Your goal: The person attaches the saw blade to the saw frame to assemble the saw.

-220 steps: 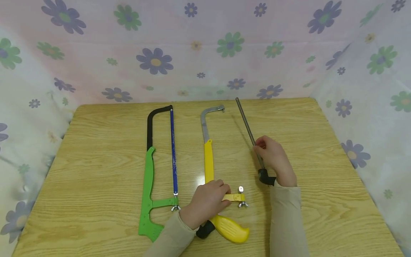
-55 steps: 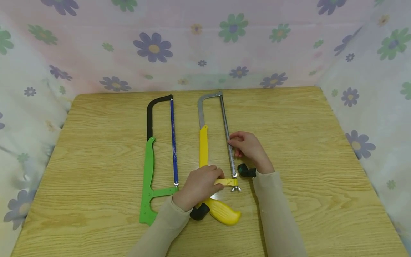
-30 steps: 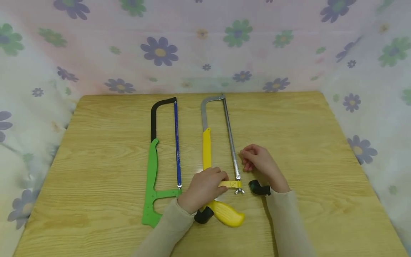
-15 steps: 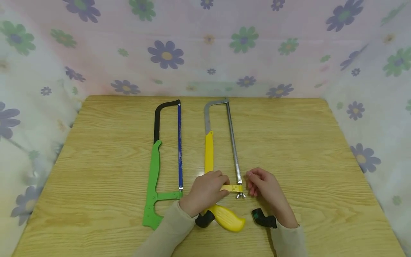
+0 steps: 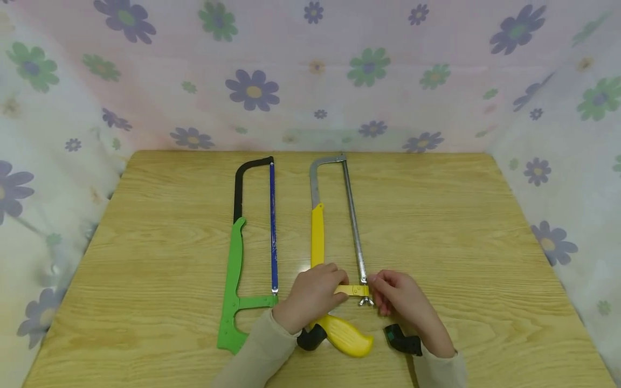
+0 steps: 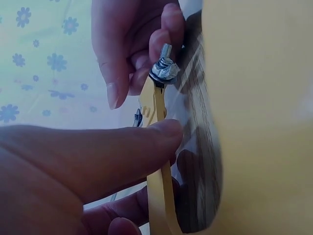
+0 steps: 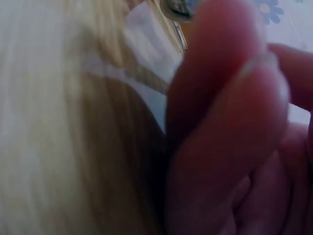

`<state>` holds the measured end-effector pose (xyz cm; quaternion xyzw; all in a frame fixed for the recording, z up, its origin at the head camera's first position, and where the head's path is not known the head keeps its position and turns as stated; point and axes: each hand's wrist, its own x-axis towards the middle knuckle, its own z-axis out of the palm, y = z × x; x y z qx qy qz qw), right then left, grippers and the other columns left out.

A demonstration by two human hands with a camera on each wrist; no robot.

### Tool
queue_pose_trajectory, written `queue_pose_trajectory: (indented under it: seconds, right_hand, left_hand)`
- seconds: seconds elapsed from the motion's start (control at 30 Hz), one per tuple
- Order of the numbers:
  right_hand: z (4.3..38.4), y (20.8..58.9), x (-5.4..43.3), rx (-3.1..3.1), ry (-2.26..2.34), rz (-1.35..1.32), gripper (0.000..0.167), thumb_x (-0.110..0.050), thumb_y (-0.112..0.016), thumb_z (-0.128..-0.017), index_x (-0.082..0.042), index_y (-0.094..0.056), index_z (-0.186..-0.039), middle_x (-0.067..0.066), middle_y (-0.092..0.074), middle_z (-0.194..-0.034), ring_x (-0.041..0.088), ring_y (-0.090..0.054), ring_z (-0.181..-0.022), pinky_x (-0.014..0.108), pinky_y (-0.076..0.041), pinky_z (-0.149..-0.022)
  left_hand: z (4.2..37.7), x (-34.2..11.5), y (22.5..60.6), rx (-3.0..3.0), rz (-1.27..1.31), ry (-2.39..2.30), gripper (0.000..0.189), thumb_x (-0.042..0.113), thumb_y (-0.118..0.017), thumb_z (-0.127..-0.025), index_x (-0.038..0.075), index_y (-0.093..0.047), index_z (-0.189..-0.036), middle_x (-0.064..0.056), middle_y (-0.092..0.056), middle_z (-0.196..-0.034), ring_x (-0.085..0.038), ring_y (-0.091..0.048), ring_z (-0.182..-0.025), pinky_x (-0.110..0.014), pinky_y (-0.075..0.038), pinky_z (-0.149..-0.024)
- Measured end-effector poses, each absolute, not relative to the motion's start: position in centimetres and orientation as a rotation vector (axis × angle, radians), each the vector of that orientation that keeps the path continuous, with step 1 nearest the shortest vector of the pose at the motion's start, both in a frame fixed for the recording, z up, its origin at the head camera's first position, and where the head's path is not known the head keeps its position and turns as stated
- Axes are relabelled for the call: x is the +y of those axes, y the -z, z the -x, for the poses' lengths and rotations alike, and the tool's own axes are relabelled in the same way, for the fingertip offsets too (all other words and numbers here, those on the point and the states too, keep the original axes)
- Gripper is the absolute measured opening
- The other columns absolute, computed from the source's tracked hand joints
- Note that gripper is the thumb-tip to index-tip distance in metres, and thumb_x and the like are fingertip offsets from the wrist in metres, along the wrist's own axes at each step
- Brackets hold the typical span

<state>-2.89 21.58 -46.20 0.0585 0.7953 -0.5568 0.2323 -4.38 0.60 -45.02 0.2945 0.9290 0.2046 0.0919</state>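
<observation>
A yellow-handled hacksaw [image 5: 317,231] lies on the table, its grey blade [image 5: 355,221] running from the front tip of the frame to the yellow crossbar. My left hand [image 5: 310,293] grips the frame at that crossbar; in the left wrist view the thumb [image 6: 161,137] presses on the yellow bar. A wing nut [image 5: 366,302] sits at the crossbar's end. Close to the right of it is my right hand [image 5: 400,296], fingers loosely bent and nothing visible in them. The right wrist view shows its fingertips [image 7: 225,112] close up, above the tabletop.
Left of the yellow saw lies a green-handled hacksaw [image 5: 235,253] with a blue blade [image 5: 274,226]; my left sleeve covers part of its handle. Black wrist cameras [image 5: 404,340] sit at both wrists. Flowered cloth [image 5: 301,43] encloses the wooden table [image 5: 160,242] at the back and sides.
The grey blade, earlier held apart in my right hand, now spans the yellow frame. My right hand has let go of it and slid down beside the wing nut. The left hand keeps its grip.
</observation>
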Motion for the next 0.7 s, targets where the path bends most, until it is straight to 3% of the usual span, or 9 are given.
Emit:
queue_pose_trajectory:
  seconds: [0.7]
  right_hand:
    - [1.93, 45.98, 21.74, 2.235, 1.315, 0.045, 0.043, -0.044, -0.055, -0.084, -0.005, -0.055, -0.069, 0.003, -0.05, -0.052, 0.015, -0.048, -0.04, 0.033, -0.044, -0.039]
  left_hand:
    - [4.19, 0.61, 45.07, 2.777, -0.885, -0.603, 0.017, 0.035, -0.068, -0.077, 0.023, -0.064, -0.089, 0.012, -0.049, -0.076, -0.003, -0.044, -0.062, -0.018, -0.033, -0.048]
